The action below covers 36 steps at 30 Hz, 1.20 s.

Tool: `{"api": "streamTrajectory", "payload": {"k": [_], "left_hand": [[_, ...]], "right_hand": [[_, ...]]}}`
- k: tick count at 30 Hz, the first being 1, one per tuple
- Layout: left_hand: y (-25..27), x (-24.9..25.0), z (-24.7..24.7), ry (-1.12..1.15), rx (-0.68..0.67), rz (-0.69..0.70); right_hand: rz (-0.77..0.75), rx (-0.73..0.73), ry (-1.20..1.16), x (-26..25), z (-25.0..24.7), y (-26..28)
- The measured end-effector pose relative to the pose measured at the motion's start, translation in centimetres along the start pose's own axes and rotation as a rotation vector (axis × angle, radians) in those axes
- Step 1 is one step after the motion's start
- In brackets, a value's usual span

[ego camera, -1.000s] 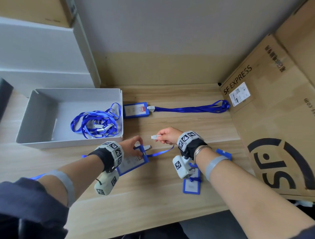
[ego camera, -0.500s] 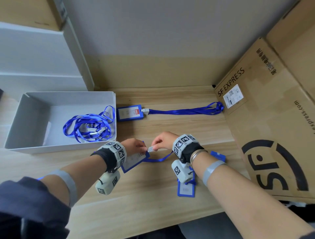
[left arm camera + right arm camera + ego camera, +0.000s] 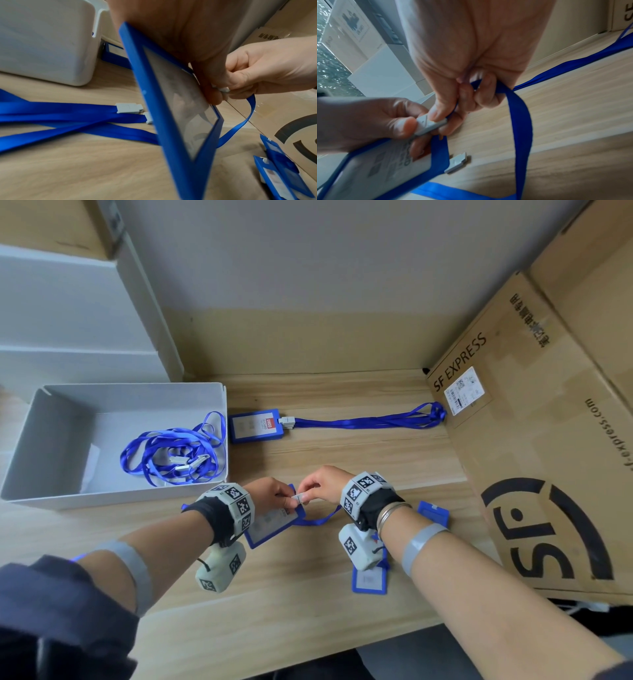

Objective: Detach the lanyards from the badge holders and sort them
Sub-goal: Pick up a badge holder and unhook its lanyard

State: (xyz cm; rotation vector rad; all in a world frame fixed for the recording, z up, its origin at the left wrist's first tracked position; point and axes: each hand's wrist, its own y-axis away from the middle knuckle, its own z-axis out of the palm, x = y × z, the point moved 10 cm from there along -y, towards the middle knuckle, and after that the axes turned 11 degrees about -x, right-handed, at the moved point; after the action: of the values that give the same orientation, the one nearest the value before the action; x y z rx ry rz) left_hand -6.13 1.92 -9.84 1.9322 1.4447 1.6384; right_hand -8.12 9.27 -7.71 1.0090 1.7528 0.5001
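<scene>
Over the wooden bench [image 3: 308, 594], the left hand [image 3: 270, 496] grips a blue badge holder [image 3: 270, 525] by its top edge, thumb and fingers curled round it, while the right hand [image 3: 320, 482] pinches the grey clip [image 3: 298, 498] at the end of that holder's lanyard [image 3: 322, 520] between thumb and forefinger. The clip looks to be at the holder's top edge, so this appears to be the unclipping step, not yet finished. The risk from here is a slip: the clip is small and smooth, and if the right thumb pulls without the latch released, it may pop off the fingertips or drag the holder out of the left hand. The loose ribbon looped under the right hand could also snag on the blue holders [image 3: 370, 578] lying just beside that wrist. The head view alone gives the layout: a white bin [image 3: 41, 440] already holding freed lanyards [image 3: 171, 453], another holder [image 3: 255, 425] still attached to its lanyard farther back, and a cardboard box [image 3: 548, 457] at the right. The right wrist view shows the pinch itself, thumb tip on the grey clip [image 3: 431, 125], plus a second grey clip piece [image 3: 457, 162] lying on the bench, which the head view hides. The left wrist view shows the holder's clear window [image 3: 181, 105] tilted up off the bench.
</scene>
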Motion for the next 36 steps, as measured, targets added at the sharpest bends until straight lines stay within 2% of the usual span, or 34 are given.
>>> {"api": "streamTrajectory", "payload": {"k": [9,16,19,22,27,36], "left_hand": [[0.5,0.7,-0.1,0.009,0.030,0.022],[1.2,0.2,-0.5,-0.011,-0.001,0.009],[1.6,0.1,-0.9,0.030,0.035,0.044],[2.1,-0.3,-1.2,0.109,0.096,0.002],[2.1,0.1,-1.0,0.142,0.067,-0.002],[2.2,-0.1,-1.0,0.156,0.093,-0.020]], "right_hand": [[-0.041,0.025,-0.038,0.0,-0.3,0.5],[0.022,0.060,-0.168,2.3,-0.2,0.9],[0.057,0.109,-0.223,3.4,-0.3,1.2],[0.076,0.127,-0.259,3.9,-0.1,1.0],[0.049,0.083,-0.367,3.3,1.0,0.4],[0.018,0.046,-0.233,1.6,1.5,0.1]]}}
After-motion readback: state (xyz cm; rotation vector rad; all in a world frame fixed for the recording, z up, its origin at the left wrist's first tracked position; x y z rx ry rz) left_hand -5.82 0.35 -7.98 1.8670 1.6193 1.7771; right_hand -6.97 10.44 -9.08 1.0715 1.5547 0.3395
